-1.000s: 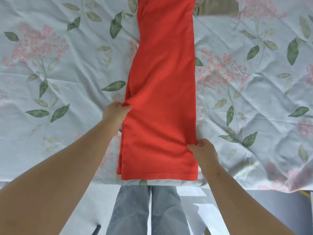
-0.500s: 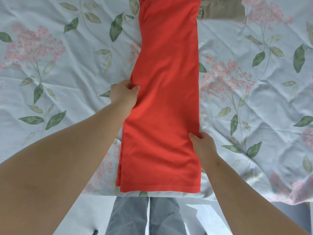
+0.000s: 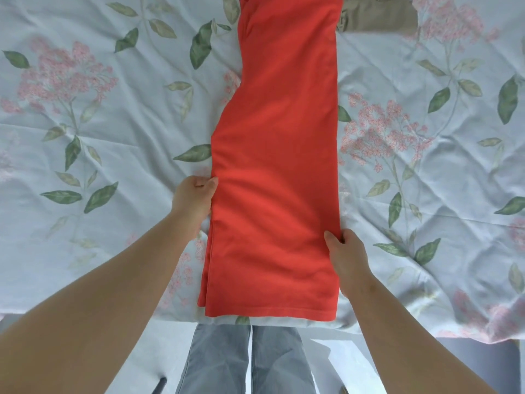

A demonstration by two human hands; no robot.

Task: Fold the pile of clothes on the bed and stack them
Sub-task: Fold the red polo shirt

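A red garment (image 3: 278,155), folded into a long narrow strip, lies lengthwise on the flowered bed sheet (image 3: 113,115), its hem near the bed's front edge. My left hand (image 3: 194,199) pinches the strip's left edge about halfway along, thumb on top. On the right edge, closer to the hem, my right hand (image 3: 348,258) grips the cloth with the thumb on the red fabric and the fingers underneath. The strip's far end runs out of view at the top.
A khaki garment (image 3: 377,15) lies on the sheet at the top, just right of the red strip. The bed's front edge (image 3: 284,322) crosses below the hem, with my grey jeans (image 3: 247,362) standing against it.
My left hand slid up the left edge, then came back down toward me along it. My right hand stayed at the right edge. The red strip lies where it was.
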